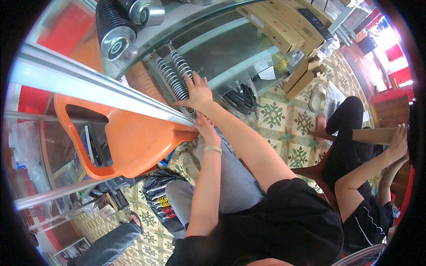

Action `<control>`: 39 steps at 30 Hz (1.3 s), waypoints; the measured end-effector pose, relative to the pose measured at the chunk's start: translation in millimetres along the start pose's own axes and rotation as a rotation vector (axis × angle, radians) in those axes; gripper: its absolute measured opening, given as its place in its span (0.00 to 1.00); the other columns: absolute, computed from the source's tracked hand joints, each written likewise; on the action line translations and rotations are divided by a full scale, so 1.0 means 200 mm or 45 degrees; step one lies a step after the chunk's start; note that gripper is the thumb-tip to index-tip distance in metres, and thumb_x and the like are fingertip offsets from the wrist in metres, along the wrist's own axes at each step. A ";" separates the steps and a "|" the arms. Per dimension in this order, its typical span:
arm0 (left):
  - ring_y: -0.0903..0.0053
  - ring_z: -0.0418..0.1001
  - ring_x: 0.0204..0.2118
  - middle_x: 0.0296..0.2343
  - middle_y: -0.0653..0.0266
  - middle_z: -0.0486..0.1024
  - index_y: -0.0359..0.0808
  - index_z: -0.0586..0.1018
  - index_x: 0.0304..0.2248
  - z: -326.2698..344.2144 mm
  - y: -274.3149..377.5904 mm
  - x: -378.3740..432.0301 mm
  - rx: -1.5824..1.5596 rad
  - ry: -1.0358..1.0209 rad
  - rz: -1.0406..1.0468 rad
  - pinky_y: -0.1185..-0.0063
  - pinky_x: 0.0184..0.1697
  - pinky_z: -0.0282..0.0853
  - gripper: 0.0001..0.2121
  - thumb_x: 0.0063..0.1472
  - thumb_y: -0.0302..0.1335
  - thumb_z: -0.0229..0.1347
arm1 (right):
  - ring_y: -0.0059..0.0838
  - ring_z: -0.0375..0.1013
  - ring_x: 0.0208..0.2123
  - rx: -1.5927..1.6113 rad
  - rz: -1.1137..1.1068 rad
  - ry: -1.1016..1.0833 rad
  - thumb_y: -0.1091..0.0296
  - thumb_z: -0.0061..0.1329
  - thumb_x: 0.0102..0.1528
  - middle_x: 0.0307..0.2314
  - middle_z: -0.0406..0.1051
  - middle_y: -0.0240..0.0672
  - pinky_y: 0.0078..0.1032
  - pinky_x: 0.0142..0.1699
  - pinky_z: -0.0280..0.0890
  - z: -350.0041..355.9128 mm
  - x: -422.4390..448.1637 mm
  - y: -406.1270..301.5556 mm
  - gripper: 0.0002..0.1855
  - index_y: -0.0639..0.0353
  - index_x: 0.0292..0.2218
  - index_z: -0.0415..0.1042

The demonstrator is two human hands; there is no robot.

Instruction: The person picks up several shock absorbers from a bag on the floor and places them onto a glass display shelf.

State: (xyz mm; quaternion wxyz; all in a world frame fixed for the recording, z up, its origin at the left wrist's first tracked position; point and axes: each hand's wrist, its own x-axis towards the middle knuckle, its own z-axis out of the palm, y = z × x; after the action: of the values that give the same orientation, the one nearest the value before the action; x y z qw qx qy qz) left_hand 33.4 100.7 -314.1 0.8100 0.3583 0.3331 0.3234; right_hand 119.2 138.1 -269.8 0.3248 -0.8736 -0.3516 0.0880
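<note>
Two chrome coil-spring shock absorbers lie side by side on a glass shelf: the left one [171, 78] and the right one [181, 61]. My right hand [199, 93], fingers spread, rests over their lower part and touches the springs. Just below, my left hand [208, 128] is at their near ends, beside the aluminium frame; its fingertips are partly hidden by my right hand. Higher up stand large black bellows-covered shock units with metal ends [116, 43]. A bundle of black cables or hoses [241, 99] lies in plastic to the right.
An orange plastic chair [143, 143] stands left, behind an aluminium rail [100, 89]. Cardboard boxes [273, 30] lie on the glass at upper right. A bag of coloured springs [163, 199] is by my leg. A co-worker [352, 186] sits at right, holding a box; another person's leg [113, 242] is lower left.
</note>
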 end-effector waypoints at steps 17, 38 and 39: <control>0.93 0.57 0.24 0.23 0.79 0.66 0.41 0.68 0.28 -0.07 -0.05 0.02 0.101 0.045 -0.128 0.88 0.24 0.47 0.21 0.55 0.52 0.44 | 0.45 0.46 0.56 -0.138 -0.031 -0.024 0.40 0.55 0.32 0.54 0.42 0.52 0.43 0.59 0.35 0.00 0.01 0.00 0.55 0.54 0.55 0.45; 0.89 0.62 0.27 0.25 0.74 0.67 0.38 0.70 0.32 -0.04 -0.03 0.03 -0.147 0.210 0.054 0.88 0.25 0.54 0.17 0.58 0.45 0.44 | 0.45 0.60 0.48 0.152 -0.326 0.452 0.62 0.50 0.44 0.40 0.64 0.51 0.42 0.55 0.47 0.05 -0.41 0.26 0.27 0.68 0.44 0.62; 0.89 0.62 0.27 0.25 0.74 0.67 0.38 0.70 0.32 -0.03 -0.03 0.03 -0.119 0.218 0.032 0.89 0.26 0.54 0.17 0.58 0.45 0.44 | 0.45 0.60 0.47 0.104 -0.333 0.447 0.63 0.49 0.45 0.39 0.65 0.50 0.41 0.55 0.48 0.05 -0.40 0.28 0.27 0.68 0.45 0.62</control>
State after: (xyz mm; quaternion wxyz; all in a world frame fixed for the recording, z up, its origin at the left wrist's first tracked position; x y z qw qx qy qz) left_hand 33.8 104.5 -323.1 0.7902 0.2952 0.3811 0.3784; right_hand 87.3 59.2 -318.9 0.4248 -0.8086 -0.3961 -0.0941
